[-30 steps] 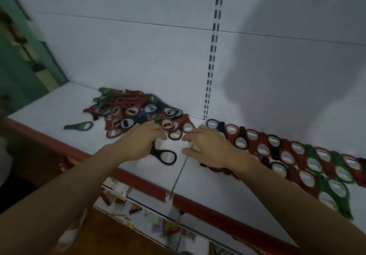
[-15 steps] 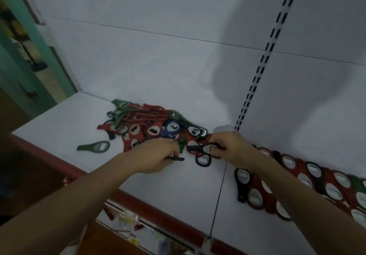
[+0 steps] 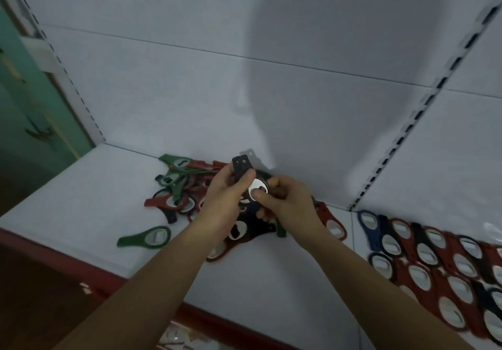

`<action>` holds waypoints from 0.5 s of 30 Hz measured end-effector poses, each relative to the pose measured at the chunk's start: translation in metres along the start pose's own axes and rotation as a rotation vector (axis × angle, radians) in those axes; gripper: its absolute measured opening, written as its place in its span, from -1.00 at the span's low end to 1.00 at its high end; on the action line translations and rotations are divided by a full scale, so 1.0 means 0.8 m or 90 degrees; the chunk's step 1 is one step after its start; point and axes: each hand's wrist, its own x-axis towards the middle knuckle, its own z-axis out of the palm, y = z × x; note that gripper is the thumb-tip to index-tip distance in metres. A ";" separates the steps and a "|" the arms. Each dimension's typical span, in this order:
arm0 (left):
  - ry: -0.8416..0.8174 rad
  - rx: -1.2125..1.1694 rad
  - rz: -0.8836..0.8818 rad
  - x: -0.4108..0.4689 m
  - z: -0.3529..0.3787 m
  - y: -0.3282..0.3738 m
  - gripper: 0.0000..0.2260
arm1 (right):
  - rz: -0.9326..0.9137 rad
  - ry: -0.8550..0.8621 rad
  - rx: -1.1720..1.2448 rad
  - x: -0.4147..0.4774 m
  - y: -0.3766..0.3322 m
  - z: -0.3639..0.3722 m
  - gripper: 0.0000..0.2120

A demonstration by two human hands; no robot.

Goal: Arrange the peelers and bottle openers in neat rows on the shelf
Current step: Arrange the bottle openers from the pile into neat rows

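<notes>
We are pinching one black opener (image 3: 240,167) between left hand (image 3: 226,196) and right hand (image 3: 289,204) above the pile (image 3: 180,186); next, probably laying it right, extending the rows (image 3: 434,251).

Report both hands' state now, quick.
Left hand: closed, gripping the black opener by its handle.
Right hand: closed, pinching that opener's metal ring end.

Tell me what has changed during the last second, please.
Both hands rose from the shelf. The left hand now grips the handle of a black opener; the right hand pinches its metal ring, above the pile. The pile, the lone green opener and the rows on the right stayed put.
</notes>
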 end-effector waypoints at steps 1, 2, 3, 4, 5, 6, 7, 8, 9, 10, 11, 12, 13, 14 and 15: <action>0.002 0.011 0.007 0.002 -0.014 0.003 -0.88 | -0.017 -0.013 -0.033 0.004 -0.002 0.010 -0.76; 0.004 0.015 0.007 0.004 -0.028 0.006 -0.89 | -0.034 -0.031 -0.070 0.009 -0.002 0.020 -0.75; 0.011 0.017 0.003 0.004 -0.041 0.009 -0.89 | -0.048 -0.050 -0.105 0.014 -0.003 0.029 -0.76; 0.018 0.011 -0.001 0.004 -0.053 0.011 -0.89 | -0.058 -0.060 -0.133 0.018 -0.002 0.039 -0.76; 0.024 -0.013 -0.005 0.003 -0.064 0.016 -0.88 | -0.066 -0.061 -0.157 0.024 -0.002 0.049 -0.77; 0.032 -0.047 -0.011 0.002 -0.075 0.020 -0.87 | -0.072 -0.056 -0.169 0.029 -0.002 0.057 -0.77; 0.042 -0.088 -0.016 0.001 -0.087 0.023 -0.85 | -0.072 -0.043 -0.173 0.033 -0.001 0.064 -0.75; 0.056 -0.123 -0.020 -0.001 -0.099 0.027 -0.82 | -0.073 -0.024 -0.174 0.039 0.000 0.070 -0.72; 0.065 -0.152 -0.021 -0.003 -0.111 0.032 -0.80 | -0.084 -0.005 -0.202 0.044 0.000 0.074 -0.73; 0.074 -0.169 -0.022 -0.005 -0.124 0.037 -0.79 | -0.109 0.009 -0.260 0.049 0.001 0.077 -0.76; 0.080 -0.180 -0.024 -0.007 -0.136 0.041 -0.78 | -0.138 0.014 -0.338 0.053 0.000 0.081 -0.82; 0.084 -0.181 -0.025 -0.009 -0.147 0.045 -0.78 | -0.166 0.011 -0.408 0.058 0.001 0.085 -0.88; 0.082 -0.179 -0.030 -0.011 -0.157 0.050 -0.77 | -0.184 0.003 -0.460 0.062 0.000 0.089 -0.92; 0.077 -0.173 -0.036 -0.013 -0.168 0.054 -0.77 | -0.200 -0.005 -0.498 0.068 0.001 0.095 -0.92; 0.070 -0.168 -0.042 -0.014 -0.178 0.057 -0.76 | -0.222 -0.013 -0.534 0.072 0.001 0.102 -0.87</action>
